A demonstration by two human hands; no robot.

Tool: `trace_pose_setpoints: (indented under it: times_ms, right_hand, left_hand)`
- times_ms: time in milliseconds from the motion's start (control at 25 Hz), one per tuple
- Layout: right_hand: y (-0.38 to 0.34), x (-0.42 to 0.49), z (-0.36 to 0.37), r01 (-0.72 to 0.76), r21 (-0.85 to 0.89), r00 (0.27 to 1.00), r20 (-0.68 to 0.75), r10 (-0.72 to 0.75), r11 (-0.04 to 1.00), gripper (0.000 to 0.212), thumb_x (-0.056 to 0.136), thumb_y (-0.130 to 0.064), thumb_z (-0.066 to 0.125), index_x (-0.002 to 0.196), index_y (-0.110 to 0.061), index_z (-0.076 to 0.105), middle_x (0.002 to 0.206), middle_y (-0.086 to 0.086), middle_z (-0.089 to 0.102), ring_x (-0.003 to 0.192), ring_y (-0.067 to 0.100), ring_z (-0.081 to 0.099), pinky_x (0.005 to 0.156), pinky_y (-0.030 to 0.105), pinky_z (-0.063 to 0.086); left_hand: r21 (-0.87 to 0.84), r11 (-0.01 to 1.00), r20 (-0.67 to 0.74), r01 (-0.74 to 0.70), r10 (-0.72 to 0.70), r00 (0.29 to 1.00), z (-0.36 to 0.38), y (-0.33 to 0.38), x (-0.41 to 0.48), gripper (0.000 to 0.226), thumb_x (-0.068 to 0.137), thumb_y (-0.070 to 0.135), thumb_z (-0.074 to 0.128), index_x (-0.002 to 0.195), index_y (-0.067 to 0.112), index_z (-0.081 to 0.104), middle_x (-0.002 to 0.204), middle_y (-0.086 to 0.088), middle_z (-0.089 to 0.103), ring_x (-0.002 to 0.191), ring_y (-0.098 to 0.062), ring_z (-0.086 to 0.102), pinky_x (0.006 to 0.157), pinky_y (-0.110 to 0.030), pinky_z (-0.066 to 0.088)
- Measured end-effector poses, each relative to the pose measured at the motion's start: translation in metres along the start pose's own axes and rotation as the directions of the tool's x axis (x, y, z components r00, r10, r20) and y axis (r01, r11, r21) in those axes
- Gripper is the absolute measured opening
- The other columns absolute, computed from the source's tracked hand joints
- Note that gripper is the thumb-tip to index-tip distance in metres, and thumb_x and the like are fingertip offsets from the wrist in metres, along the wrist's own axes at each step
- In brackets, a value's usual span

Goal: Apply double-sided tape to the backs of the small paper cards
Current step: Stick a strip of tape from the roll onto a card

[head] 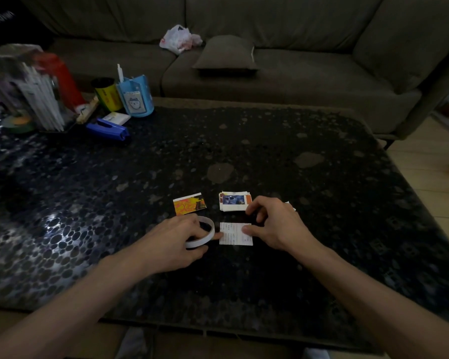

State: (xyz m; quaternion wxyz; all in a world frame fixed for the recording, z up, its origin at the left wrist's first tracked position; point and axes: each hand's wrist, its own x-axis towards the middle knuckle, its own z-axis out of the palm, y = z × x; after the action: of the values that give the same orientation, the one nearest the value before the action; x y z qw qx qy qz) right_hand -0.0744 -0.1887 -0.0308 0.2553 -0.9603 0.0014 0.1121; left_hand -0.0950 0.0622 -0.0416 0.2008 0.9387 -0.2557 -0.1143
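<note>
Near the front middle of the tabletop (244, 141), one small card (235, 235) lies back-up (white, faint print) between the two hands. I can see no tape strip on it, so I'd say this card is at the start of its taping step.

Progress, as a judgement:
- An orange card (189, 205) lies face-up on its own, just beyond the left hand. It may be done, but its back is hidden and I can't confirm.
- A card stack (232, 202) with a blue picture on top sits just beyond the working card. It looks untaped, so most of the job is left.

Pose:
- The left hand (176, 242) comes in from the left. Its fingers are curled round the tape roll (200, 240), with the thumb underneath, and the roll's edge is at the card's left edge, touching or nearly so.
- The right hand (278, 224) is palm-down over the card's right side. The thumb tip is pressing the card flat and the other fingers are loosely bent near the stack, with nothing visibly held.

Whether a free tape end has been pulled out is too dim to tell.
</note>
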Motion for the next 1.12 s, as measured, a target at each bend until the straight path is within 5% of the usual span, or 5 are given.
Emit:
trace_pose_setpoints:
  times_ms: [400, 560, 800, 1000, 1120]
  right_hand:
    - [-0.005, -0.007, -0.006, 0.029, -0.007, 0.992, 0.121, -0.028, 1.000, 0.035, 0.081, -0.041, 0.087, 0.104, -0.038, 0.060, 0.119, -0.010, 0.044, 0.109, 0.008, 0.052, 0.091, 0.027, 0.050]
    - [-0.005, -0.007, -0.006, 0.034, 0.016, 0.992, 0.124, -0.036, 0.999, 0.038, 0.080, -0.042, 0.088, 0.100, -0.042, 0.055, 0.116, -0.012, 0.046, 0.097, 0.004, 0.051, 0.081, 0.022, 0.044]
    - [-0.005, -0.006, -0.002, 0.074, -0.059, 0.988, 0.141, -0.065, 0.995, 0.042, 0.077, -0.048, 0.088, 0.103, -0.042, 0.055, 0.115, -0.013, 0.042, 0.100, 0.004, 0.047, 0.069, 0.019, 0.037]
    - [-0.006, -0.007, -0.001, 0.113, 0.032, 0.982, 0.147, -0.116, 0.993, 0.036, 0.080, -0.040, 0.087, 0.093, -0.041, 0.054, 0.104, -0.017, 0.049, 0.090, 0.003, 0.053, 0.068, 0.017, 0.042]
    - [-0.007, -0.010, -0.004, 0.119, 0.267, 0.973, 0.162, -0.167, 0.956, 0.039, 0.079, -0.033, 0.090, 0.101, -0.040, 0.058, 0.098, -0.009, 0.066, 0.085, 0.005, 0.067, 0.065, 0.017, 0.053]
  left_hand:
    - [-0.102, 0.993, -0.017, 0.052, -0.054, 0.998, -0.007, 0.011, 0.006, 0.024, 0.096, 0.035, 0.070, 0.117, 0.047, 0.074, 0.119, 0.030, 0.061, 0.089, 0.013, 0.059, 0.074, -0.016, 0.049]
    - [-0.177, 0.982, -0.066, 0.067, -0.080, 0.995, -0.008, 0.019, 0.006, 0.030, 0.095, 0.032, 0.072, 0.124, 0.041, 0.073, 0.105, 0.031, 0.063, 0.112, -0.006, 0.065, 0.092, -0.036, 0.055]
    - [-0.144, 0.987, -0.106, 0.073, -0.088, 0.990, -0.007, 0.023, 0.008, 0.028, 0.093, 0.037, 0.074, 0.095, 0.061, 0.061, 0.105, 0.021, 0.069, 0.087, -0.003, 0.066, 0.077, -0.033, 0.057]
    - [-0.092, 0.988, -0.098, 0.121, -0.130, 0.987, -0.001, 0.021, 0.011, 0.063, 0.096, 0.052, 0.064, 0.154, 0.043, 0.042, 0.137, 0.024, 0.048, 0.090, 0.003, 0.058, 0.080, -0.021, 0.048]
    - [-0.221, 0.969, -0.130, 0.107, -0.138, 0.982, 0.000, 0.023, 0.012, 0.042, 0.086, 0.064, 0.067, 0.122, 0.042, 0.072, 0.123, 0.023, 0.061, 0.095, 0.003, 0.063, 0.078, -0.020, 0.050]
